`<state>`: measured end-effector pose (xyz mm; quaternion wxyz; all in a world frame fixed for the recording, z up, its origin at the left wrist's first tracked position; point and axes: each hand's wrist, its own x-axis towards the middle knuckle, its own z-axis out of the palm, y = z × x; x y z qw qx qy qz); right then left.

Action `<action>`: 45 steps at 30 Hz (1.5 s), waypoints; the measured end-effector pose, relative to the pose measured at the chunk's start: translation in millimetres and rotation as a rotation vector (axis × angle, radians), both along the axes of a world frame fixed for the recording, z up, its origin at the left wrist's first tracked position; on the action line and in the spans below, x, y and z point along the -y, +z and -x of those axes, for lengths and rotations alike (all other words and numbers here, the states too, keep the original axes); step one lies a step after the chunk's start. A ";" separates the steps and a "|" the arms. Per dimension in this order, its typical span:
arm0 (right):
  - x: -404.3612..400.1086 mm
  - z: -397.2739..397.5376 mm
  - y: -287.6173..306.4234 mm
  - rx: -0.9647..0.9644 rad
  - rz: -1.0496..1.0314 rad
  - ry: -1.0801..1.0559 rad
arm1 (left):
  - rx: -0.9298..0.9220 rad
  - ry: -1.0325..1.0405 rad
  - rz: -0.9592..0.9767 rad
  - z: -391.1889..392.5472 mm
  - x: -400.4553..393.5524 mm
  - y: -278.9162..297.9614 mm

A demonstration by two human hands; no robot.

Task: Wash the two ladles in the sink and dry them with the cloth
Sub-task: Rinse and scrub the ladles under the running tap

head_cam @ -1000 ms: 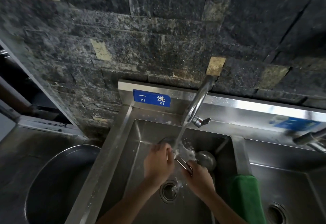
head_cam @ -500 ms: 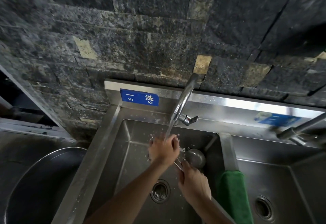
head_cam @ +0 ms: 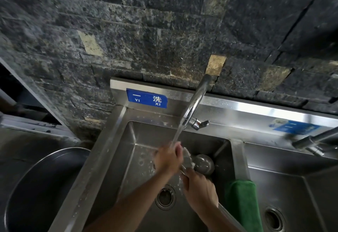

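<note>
In the left basin of the steel sink water runs from the faucet onto my left hand, which is curled over the bowl end of a steel ladle; that bowl is hidden. Just below, my right hand grips this ladle's handle. A second ladle lies in the basin to the right of my hands, its round bowl showing. The green cloth hangs over the divider between the two basins, right of my right wrist.
The left basin's drain sits under my forearms. A second basin with its own tap is on the right. A large dark round pot stands left of the sink. The stone wall rises close behind.
My left hand has shifted a little up the ladle under the stream while the right hand keeps its grip on the handle. The camera has swung slightly.
</note>
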<state>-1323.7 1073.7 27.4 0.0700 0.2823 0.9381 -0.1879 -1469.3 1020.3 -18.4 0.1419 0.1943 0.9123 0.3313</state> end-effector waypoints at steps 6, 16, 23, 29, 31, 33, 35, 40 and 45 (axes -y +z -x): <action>6.2 0.5 -9.3 0.051 -0.040 0.023 | 0.152 0.173 0.030 18.6 13.7 -20.5; -29.8 28.1 -52.4 0.135 0.441 -0.294 | -0.324 -0.197 0.070 -23.9 69.0 -33.7; -21.9 20.2 -93.8 0.343 0.557 -0.300 | -0.080 -0.554 0.394 -67.2 84.1 -72.0; -8.9 15.4 -113.3 0.410 0.743 -0.427 | -0.037 -0.624 0.459 -75.1 89.5 -88.0; -3.4 16.0 -111.5 0.399 0.859 -0.466 | -0.052 -0.631 0.436 -75.0 91.2 -93.6; -1.5 18.0 -104.7 0.392 0.920 -0.421 | -0.078 -0.645 0.461 -72.5 92.1 -100.4; -4.9 19.8 -105.1 0.398 0.862 -0.316 | -0.089 -0.629 0.512 -67.2 91.4 -107.6; -7.2 25.1 -100.4 0.314 0.628 -0.194 | -0.350 -0.687 0.716 -39.0 76.0 -105.6; -13.3 18.4 -66.9 0.327 0.421 -0.003 | -0.450 -0.671 0.681 -3.8 57.4 -89.0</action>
